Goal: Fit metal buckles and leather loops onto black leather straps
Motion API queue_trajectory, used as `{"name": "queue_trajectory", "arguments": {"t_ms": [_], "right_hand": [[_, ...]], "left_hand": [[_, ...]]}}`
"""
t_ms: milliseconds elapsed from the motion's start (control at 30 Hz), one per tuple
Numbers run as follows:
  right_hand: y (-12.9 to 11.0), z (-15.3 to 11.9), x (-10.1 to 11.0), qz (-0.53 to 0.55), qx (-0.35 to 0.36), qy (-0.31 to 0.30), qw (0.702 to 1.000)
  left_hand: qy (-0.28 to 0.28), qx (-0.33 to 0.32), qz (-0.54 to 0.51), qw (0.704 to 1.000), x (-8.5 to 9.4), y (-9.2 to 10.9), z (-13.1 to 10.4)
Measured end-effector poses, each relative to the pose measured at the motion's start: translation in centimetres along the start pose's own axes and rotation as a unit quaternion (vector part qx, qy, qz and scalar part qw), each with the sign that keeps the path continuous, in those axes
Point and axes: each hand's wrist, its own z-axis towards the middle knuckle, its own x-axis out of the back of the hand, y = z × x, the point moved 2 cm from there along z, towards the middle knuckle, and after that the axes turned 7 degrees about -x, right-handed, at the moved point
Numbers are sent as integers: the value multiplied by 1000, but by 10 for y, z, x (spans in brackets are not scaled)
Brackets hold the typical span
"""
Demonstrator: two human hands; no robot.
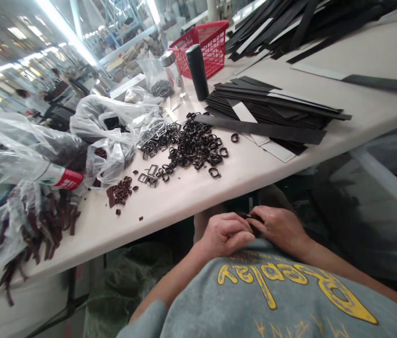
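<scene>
Both hands are together near my lap, below the table's front edge. My left hand (pixel 225 233) is closed, its fingers curled at a small dark piece (pixel 243 215) that is mostly hidden. From the other side my right hand (pixel 278 228) pinches the same dark piece between thumb and fingers. On the table (pixel 170 199) beyond them lie a heap of black loops (pixel 194 143), some metal buckles (pixel 149 175) and a small pile of brown loops (pixel 122 190). Black strips (pixel 269 108) are stacked further right.
A red basket (pixel 216 47), a dark bottle (pixel 197 72) and a clear jar (pixel 174 75) stand at the back. Plastic bags (pixel 103 112) and brown straps (pixel 49 220) cover the left. More black strips (pixel 283 23) lie at the upper right.
</scene>
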Motion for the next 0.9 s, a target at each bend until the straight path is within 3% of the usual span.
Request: {"name": "queue_trajectory", "arguments": {"t_ms": [33, 100, 167, 267, 367, 467, 633, 733, 833, 900], "right_hand": [[8, 0, 2, -3, -22, 9, 1000], [23, 2, 8, 2, -61, 36, 997], [32, 3, 18, 35, -92, 51, 994], [31, 8, 37, 112, -118, 57, 985], [20, 13, 53, 183, -124, 50, 974], [9, 17, 61, 231, -127, 39, 964], [3, 26, 61, 199, -101, 87, 971], [-1, 32, 60, 145, -77, 141, 976], [-9, 38, 60, 89, -48, 199, 975], [-15, 41, 59, 59, -24, 217, 974]], "left_hand": [[-12, 15, -4, 1000, 7, 1, 5], [22, 70, 63, 995, 27, -4, 18], [87, 133, 174, 972, 50, -17, 32], [112, 189, 291, 931, 74, -40, 53], [91, 216, 342, 910, 80, -57, 70], [66, 221, 345, 910, 76, -65, 78], [111, 196, 256, 940, 64, -67, 75], [180, 205, 96, 957, 54, -64, 68], [233, 231, -87, 941, 40, -56, 63], [252, 240, -153, 925, 32, -49, 61]]}}
